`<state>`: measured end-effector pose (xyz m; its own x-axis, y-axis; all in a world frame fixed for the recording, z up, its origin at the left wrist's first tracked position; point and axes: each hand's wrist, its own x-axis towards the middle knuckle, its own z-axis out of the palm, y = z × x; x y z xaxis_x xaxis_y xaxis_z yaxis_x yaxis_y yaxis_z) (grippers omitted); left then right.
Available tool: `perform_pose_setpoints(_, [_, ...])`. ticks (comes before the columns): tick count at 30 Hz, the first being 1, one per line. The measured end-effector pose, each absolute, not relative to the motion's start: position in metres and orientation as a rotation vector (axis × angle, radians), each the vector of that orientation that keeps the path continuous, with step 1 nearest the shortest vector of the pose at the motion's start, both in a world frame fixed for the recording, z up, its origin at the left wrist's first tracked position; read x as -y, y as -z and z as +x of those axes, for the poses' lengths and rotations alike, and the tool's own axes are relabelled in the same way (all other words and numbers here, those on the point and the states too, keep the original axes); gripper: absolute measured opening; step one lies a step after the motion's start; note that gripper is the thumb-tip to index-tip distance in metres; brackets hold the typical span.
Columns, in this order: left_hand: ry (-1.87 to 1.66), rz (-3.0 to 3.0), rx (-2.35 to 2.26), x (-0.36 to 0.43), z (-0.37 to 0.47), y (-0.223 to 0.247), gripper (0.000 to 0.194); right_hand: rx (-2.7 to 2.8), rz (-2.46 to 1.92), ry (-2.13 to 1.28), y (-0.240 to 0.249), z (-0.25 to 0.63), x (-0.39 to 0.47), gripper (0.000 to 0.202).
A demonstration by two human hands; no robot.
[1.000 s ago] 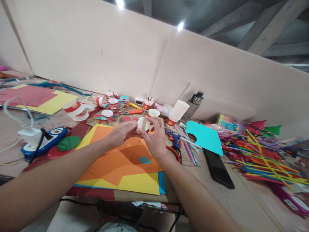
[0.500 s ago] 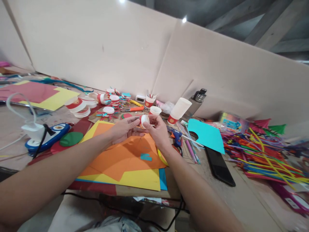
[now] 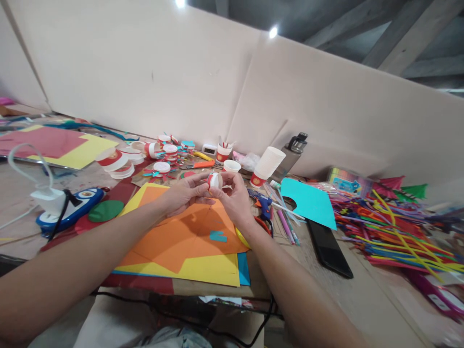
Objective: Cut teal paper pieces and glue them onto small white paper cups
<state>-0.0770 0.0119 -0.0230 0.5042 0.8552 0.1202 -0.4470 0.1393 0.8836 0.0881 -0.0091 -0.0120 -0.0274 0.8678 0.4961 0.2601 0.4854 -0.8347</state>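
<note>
Between my two hands is a small red and white piece of a paper cup (image 3: 215,181), held up over the sheets. My left hand (image 3: 186,194) grips it from the left with thumb and fingers. From the right, my right hand (image 3: 234,195) pinches it, the thumb on its near side. Below them lie orange paper (image 3: 174,237) and yellow paper (image 3: 213,270), with small blue paper scraps (image 3: 218,236) on top. Just behind the hands stands a white paper cup (image 3: 232,166). The fingers partly hide the held piece.
A blue glue gun (image 3: 266,208) lies right of my right hand. Farther right are a turquoise sheet (image 3: 311,200), a black phone (image 3: 329,251) and many pipe cleaners (image 3: 395,237). Cut cup pieces (image 3: 170,152) stand at the back left, near a blue power strip (image 3: 72,212).
The cup piece has been turned slightly in my fingers, so its opening shows less. Both hands stay in nearly the same place, still holding it.
</note>
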Motion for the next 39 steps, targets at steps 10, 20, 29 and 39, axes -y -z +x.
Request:
perform_pose_setpoints(10, [-0.954,1.189,-0.578,-0.008,-0.072,0.026,0.029,1.879,-1.088,0.067,0.030,0.089,0.010,0.037])
perform_pose_setpoints(20, [-1.107,0.773,-0.521,-0.018,-0.079,0.015,0.020,1.653,-1.084,-0.294,0.013,0.094,0.013,0.027])
perform_pose_setpoints(29, [-1.130,0.590,-0.539,-0.020,-0.080,0.012,0.007,1.637,-1.162,-0.459,0.015,0.104,0.008,0.019])
perform_pose_setpoints(39, [-1.352,0.616,-0.655,-0.037,-0.095,0.010,0.019,1.408,-1.245,-0.245,-0.009,0.152,-0.002,0.017])
